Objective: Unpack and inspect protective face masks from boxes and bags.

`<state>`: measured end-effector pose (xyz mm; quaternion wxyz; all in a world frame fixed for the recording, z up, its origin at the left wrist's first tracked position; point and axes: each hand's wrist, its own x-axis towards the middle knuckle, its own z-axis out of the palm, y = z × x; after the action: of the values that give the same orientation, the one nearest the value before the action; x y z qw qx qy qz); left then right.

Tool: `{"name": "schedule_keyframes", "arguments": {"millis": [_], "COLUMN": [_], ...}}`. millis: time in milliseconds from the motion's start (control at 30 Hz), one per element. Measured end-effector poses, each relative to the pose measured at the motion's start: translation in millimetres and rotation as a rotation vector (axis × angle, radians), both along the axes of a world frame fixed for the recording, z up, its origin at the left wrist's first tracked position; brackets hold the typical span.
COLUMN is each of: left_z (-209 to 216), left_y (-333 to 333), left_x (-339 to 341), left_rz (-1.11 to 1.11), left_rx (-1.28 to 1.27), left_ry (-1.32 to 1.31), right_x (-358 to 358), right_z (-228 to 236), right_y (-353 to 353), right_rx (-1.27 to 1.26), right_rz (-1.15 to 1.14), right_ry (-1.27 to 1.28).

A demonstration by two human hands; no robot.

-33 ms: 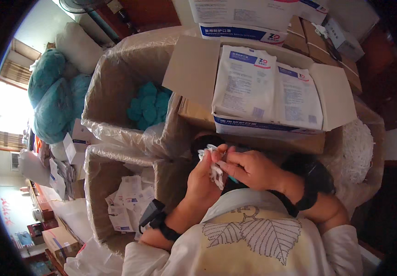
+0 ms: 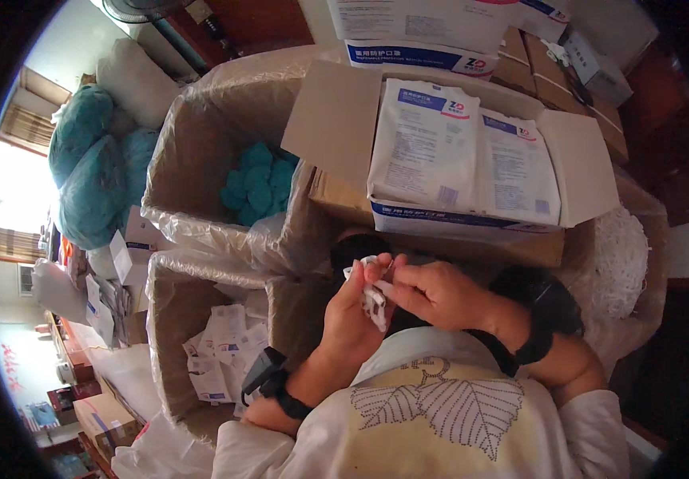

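Head view. Left hand (image 2: 347, 315), curled round a white bundle (image 2: 375, 307) — thumb on the near side, fingers wrapped, clamped on it. Bundle looks soft and stringy; it spills below the thumb, in front of the chest. Single pieces too small to tell apart.

Right hand (image 2: 432, 294) comes in from the right, fingertips bunched together at the bundle's upper end, just beside the left fingertips. Whether a strand is gripped between them cannot be told.

Beyond both hands, slightly right: open carton (image 2: 332, 120) with flaps spread, two rows of white packets (image 2: 428, 148) lying in it. Left of the left hand and farther off: plastic-lined box (image 2: 188, 148) with teal pieces (image 2: 258, 182) low inside. Nearer, left of the same hand: second lined box (image 2: 167, 323) with small white packets (image 2: 224, 345) in a loose pile. Right of the right hand, well apart: heap of white strands (image 2: 622, 263) in a lined container.

Black bands on both wrists; small black device (image 2: 264, 370) at the left one. Far left of the hands — bulging teal bags (image 2: 93, 191), stacked.
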<state>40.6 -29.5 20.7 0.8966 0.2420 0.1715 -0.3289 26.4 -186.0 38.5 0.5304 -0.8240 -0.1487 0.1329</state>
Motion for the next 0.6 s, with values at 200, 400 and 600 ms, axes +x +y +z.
{"name": "schedule_keyframes", "arguments": {"millis": [200,400,600], "left_z": [12,37,41], "left_y": [14,20,12], "left_x": [-2,-7,-5], "left_rz": [-0.075,-0.163,-0.193], "left_rx": [-0.179,-0.027,0.259], "left_ry": [0.112,0.149,-0.404], "right_x": [-14,-22,-21], "right_z": [14,25,10], "right_y": [-5,-13,-1], "right_rx": [0.069,-0.029,0.579], "right_rz": [0.131,0.287,0.175], "right_ry": [0.024,0.172,0.744]}}
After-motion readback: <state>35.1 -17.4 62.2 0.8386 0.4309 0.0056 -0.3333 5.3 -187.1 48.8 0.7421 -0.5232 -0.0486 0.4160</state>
